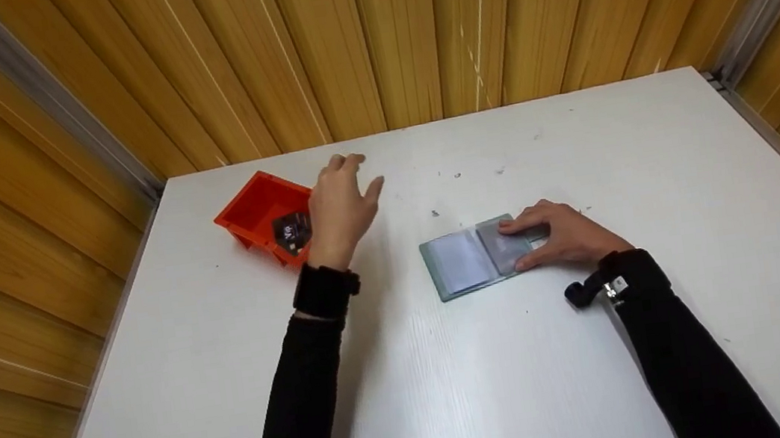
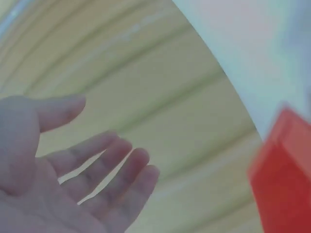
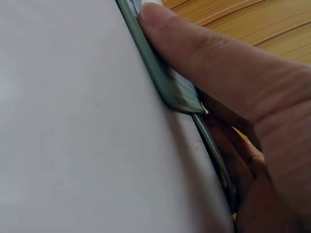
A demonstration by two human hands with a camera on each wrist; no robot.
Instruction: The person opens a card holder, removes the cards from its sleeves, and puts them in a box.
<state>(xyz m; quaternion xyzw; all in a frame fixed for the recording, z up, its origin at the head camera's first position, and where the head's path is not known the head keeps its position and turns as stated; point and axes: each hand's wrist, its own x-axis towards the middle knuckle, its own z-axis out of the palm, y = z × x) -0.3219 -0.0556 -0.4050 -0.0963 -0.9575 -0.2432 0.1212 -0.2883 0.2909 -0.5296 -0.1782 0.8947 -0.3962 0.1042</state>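
Note:
A green card holder [image 1: 462,262] lies spread on the table, with clear plastic sleeves inside and a pale sheet in the left one. My right hand [image 1: 561,232] grips its right edge. The right wrist view shows the thumb [image 3: 194,51] over the green edge, and the other fingers partly hidden behind the holder. My left hand [image 1: 343,206] is raised beside an orange-red bin [image 1: 249,211], its fingers spread and holding nothing. Inside the bin leans a dark card [image 1: 292,232] with light lettering, partly covered by the left hand in the head view.
The white table [image 1: 501,378] backs onto a wood-patterned panel wall [image 1: 404,36], with side panels left and right. Small dark marks [image 1: 435,213] dot the surface behind the card holder. A black camera mount [image 1: 584,293] sticks out from the right wrist, close over the table.

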